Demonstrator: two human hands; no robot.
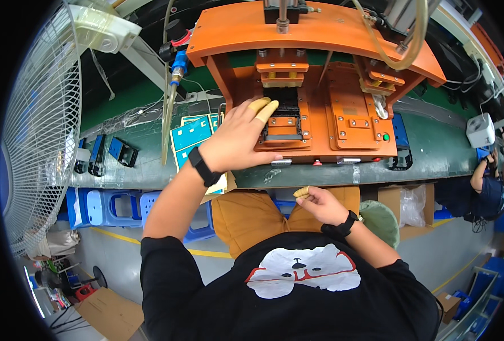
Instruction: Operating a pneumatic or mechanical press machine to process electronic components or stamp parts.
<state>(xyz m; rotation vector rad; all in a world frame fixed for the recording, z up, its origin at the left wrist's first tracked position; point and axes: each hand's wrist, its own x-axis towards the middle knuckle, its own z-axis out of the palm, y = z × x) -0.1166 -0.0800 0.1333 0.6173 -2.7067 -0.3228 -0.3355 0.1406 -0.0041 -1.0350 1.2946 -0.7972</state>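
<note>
My left hand [235, 136] reaches over the left station of an orange press [320, 41]. Yellow finger cots cover two of its fingertips, which rest at the edge of a black rectangular frame part [289, 103] seated in the fixture. Its fingers are stretched out and its thumb lies along the front edge of the press base. My right hand [324, 207] hovers above my lap, near the table's front edge, with its thumb and a yellow-capped finger pinched together. Whether anything is between those fingers cannot be made out.
Blue-green sheets [190, 135] lie left of the press. Several black and blue parts [122, 151] stand farther left, before a caged fan [39, 131]. The right station carries an orange plate [354, 133] beside a green button [386, 137]. Another person [482, 187] sits at far right.
</note>
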